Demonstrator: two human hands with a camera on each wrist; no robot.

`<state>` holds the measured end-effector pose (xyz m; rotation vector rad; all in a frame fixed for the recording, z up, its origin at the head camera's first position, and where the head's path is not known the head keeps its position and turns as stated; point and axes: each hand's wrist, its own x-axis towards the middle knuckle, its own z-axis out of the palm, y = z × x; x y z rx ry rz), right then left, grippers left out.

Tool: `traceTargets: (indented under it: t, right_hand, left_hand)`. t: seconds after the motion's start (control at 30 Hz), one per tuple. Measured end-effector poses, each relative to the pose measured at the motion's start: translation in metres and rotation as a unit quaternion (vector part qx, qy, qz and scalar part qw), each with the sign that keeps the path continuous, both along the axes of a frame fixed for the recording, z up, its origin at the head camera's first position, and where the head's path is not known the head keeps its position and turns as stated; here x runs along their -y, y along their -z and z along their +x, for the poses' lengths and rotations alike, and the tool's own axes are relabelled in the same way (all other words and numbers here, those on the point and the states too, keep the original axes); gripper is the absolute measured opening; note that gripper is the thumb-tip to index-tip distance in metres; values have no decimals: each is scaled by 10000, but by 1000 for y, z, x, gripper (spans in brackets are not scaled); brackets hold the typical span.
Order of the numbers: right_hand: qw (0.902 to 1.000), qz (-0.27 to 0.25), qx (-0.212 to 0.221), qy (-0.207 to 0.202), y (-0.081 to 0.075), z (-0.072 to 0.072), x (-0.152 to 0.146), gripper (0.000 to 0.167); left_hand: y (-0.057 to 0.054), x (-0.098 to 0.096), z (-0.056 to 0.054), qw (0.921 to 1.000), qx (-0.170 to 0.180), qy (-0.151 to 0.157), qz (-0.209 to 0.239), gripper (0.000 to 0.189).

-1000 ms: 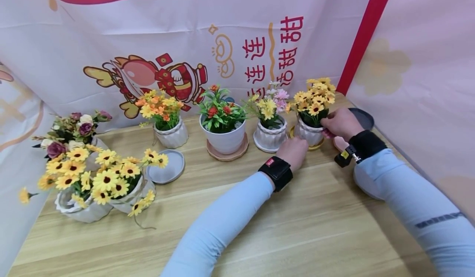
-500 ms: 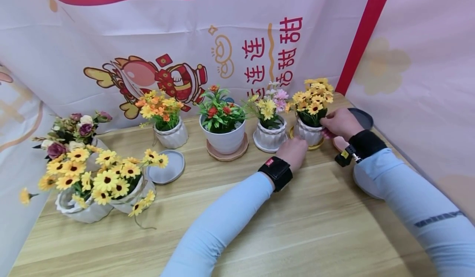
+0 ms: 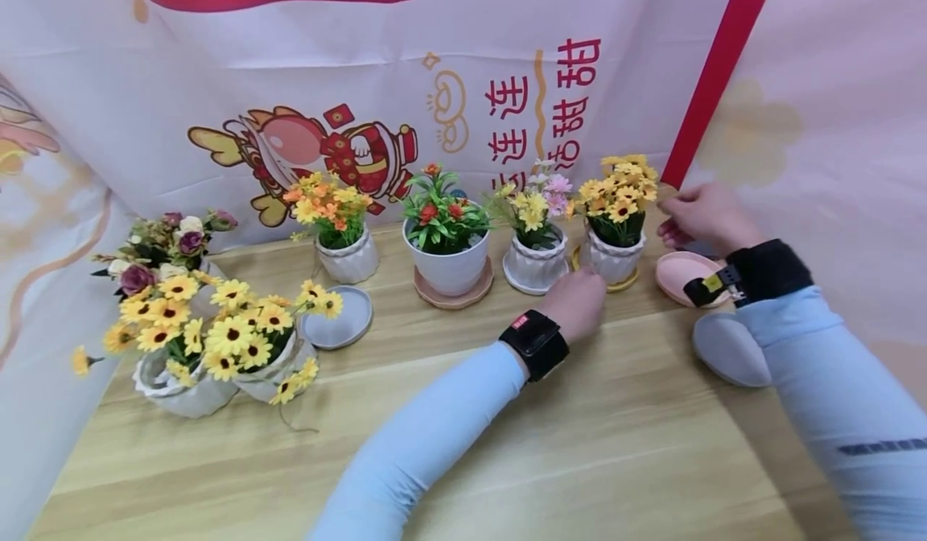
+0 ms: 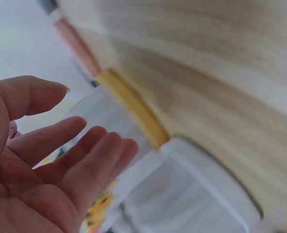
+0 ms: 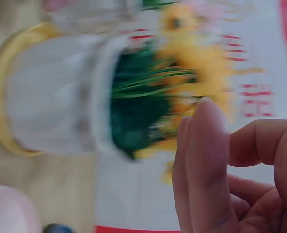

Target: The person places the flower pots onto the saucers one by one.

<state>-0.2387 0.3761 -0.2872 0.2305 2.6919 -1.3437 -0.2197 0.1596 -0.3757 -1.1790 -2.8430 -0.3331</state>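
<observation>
A white ruffled pot [image 3: 614, 261] of yellow flowers [image 3: 620, 189] stands upright on a yellow saucer [image 3: 624, 285] at the back right. My left hand [image 3: 577, 306] is in front of this pot and hides part of the saucer. In the left wrist view its fingers [image 4: 92, 167] are loosely bent, the thumb apart from them, with nothing held. To the right of the pot, my right hand [image 3: 708, 217] is in the air, away from the rim. Its fingers [image 5: 206, 160] bend loosely beside the flowers in the right wrist view, holding nothing.
Left of that pot, a pot of pink and yellow flowers [image 3: 539, 258] sits on a white saucer [image 3: 517, 282]. A pink saucer [image 3: 673, 275] and a grey one [image 3: 730, 349] lie under the right forearm. Several more potted flowers [image 3: 232, 340] crowd the table's left side.
My right hand has let go of the yellow-flower pot and moved off to the right, uncovering the pink saucer. The left hand stays in front of the pot. The head view has shifted slightly.
</observation>
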Motion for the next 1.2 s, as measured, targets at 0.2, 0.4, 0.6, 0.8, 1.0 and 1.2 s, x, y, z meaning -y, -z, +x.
traceTargets:
  t: [0.2,0.4,0.6,0.8,1.0,1.2]
  right_hand:
    - [9973,-42,-684,245,-31,23,20,53]
    - [9940,-94,-1086,9,-23,42,52,47]
    - [9916,-207,-1172,-499,2,55,100,37]
    - [9820,-190,-1046,-1562,31,57,169,23]
    - [9695,-394,-645,-2333,59,42,265,20]
    - [9713,-73,-369,-2347,79,17,348,27]
  left_hand:
    - [-22,52,10,9981,212,-166,551,25]
    - [-26,124,22,9890,496,-739,1181,29]
    - [-18,202,33,9708,654,-1324,1891,31]
    - [-18,253,42,9495,1063,-1774,2359,25]
    - [-34,277,50,9452,838,-2011,2432,26]
    - [-50,292,57,9344,522,-2260,2704,23]
